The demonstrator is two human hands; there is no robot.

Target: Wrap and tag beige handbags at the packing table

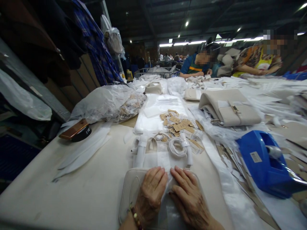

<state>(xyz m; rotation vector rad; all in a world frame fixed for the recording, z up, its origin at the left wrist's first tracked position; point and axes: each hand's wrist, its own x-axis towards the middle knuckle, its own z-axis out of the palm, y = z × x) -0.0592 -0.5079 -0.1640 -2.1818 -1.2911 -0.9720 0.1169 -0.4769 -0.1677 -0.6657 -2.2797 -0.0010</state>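
Note:
A pale beige bag (130, 183) lies flat at the table's near edge, with white translucent wrapping (168, 207) over its middle. My left hand (152, 191) rests palm down on the wrapping and the bag, fingers laid flat side by side. Opposite it, my right hand (189, 195) presses on the wrapping with its fingers extended, the fingertips of both hands close together. Neither hand is closed around anything. Just beyond the bag are a wrapped handle (142, 148) and a coiled pale strap (177, 147).
Brown tags (182, 124) lie beyond the strap. A blue tape dispenser (261, 163) and a larger beige bag (230, 108) are at right. At left are a brown case (74, 129) and a clear plastic bag (103, 103). Two people work across the table.

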